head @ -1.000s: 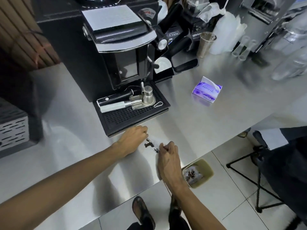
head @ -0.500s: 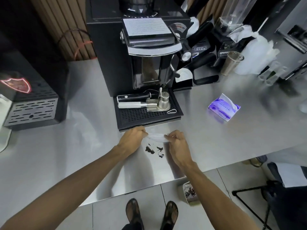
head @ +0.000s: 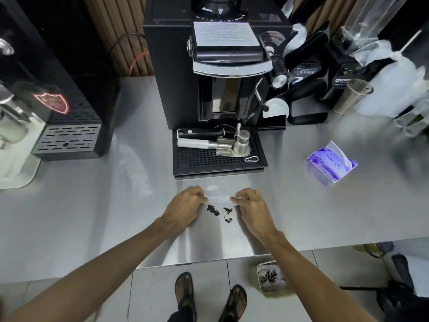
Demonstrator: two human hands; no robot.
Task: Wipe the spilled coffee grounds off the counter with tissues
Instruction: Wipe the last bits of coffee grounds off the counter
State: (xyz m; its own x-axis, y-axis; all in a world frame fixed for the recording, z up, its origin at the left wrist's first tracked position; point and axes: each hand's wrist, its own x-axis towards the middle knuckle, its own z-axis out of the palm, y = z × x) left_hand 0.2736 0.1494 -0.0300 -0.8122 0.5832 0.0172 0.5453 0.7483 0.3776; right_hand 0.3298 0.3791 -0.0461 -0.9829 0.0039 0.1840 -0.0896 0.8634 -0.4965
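Cool, even overhead light, moderately bright. Steel counter (head: 81, 217) throws broad soft glare, brightest just ahead of drip tray (head: 218, 168). Soft-edged shadow on steel between forearms, toward near edge. Espresso machine (head: 176, 77) body sinks into black, little detail. Centre sharp: coffee grounds (head: 213, 210) crisp. Tissue (head: 219, 198) between left hand (head: 183, 205) and right hand (head: 251, 206) washed out, nearly lost against steel. Right side smeared: tissue pack (head: 332, 163) soft, far right edge streaked. Fisheye bowing at edges, corners stretched. Red shield emblem (head: 52, 103) glows at left.
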